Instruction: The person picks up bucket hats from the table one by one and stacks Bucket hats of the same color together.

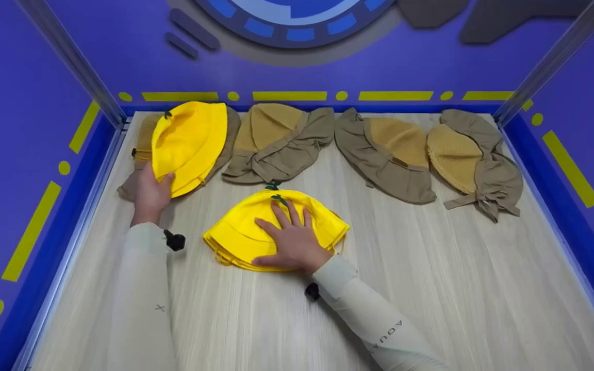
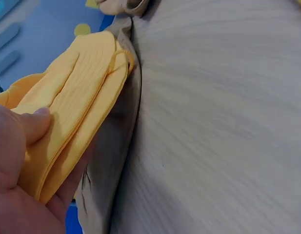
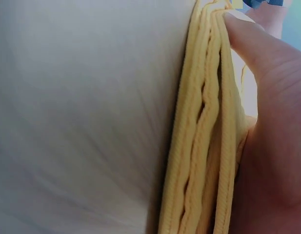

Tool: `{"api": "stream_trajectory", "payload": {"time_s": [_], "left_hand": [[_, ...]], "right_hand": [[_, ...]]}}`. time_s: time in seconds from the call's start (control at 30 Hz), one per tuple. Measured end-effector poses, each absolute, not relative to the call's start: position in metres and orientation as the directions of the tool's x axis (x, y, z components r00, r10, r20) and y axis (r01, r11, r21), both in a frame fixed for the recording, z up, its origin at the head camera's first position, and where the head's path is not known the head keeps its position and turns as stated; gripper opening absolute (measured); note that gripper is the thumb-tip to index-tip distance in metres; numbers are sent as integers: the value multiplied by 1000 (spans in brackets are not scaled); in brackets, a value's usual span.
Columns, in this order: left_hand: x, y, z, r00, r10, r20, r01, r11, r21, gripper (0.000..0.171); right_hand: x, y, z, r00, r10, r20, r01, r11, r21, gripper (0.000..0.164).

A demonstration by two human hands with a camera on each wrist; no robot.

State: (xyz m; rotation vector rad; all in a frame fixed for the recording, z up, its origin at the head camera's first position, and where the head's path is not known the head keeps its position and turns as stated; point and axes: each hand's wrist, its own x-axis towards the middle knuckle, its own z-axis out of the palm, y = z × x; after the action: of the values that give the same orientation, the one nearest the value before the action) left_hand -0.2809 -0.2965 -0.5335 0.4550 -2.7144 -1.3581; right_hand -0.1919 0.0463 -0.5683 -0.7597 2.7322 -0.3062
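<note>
My left hand [image 1: 153,191] grips the brim of a yellow bucket hat [image 1: 188,141] at the back left. In the left wrist view the thumb lies on top of the folded yellow brim [image 2: 74,107] and the fingers are beneath it. That hat is over a brown hat [image 1: 131,186] with a tan crown, partly hidden. Near the middle, my right hand [image 1: 294,242] rests with spread fingers on flattened yellow hats [image 1: 235,226] with green sprout tips. Several stacked brim edges [image 3: 201,126] show in the right wrist view.
Three more brown and tan hats lie along the back: one left of centre [image 1: 281,141], one right of centre [image 1: 395,154], and one with a tied bow [image 1: 475,159] at the right. Purple panels [image 1: 297,72] wall the wooden-looking table [image 1: 431,278] at the back and sides.
</note>
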Motion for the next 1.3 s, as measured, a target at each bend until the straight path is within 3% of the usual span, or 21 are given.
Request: {"api": "stream_trajectory", "payload": {"time_s": [0.17,0.5,0.87,1.3], "left_hand": [[-272,-282,-523,-965,-256,54,-125,630,767,42],[-252,-251,-476,-949,-253,189,-57,726,685,39],[-239,-227,-445,-918,-149,367,155,717,679,31],[-214,-202,-430,-903,-19,430,313,659,684,28]], "right_hand": [[-193,47,-570,-821,-527,-221,-465,841,-276,95],[-192,48,-568,-822,-528,-213,-464,838,-288,95],[-193,50,-569,-820,-544,-179,-478,822,-311,95],[-194,52,-569,-810,-567,-150,-477,786,-395,92]]}}
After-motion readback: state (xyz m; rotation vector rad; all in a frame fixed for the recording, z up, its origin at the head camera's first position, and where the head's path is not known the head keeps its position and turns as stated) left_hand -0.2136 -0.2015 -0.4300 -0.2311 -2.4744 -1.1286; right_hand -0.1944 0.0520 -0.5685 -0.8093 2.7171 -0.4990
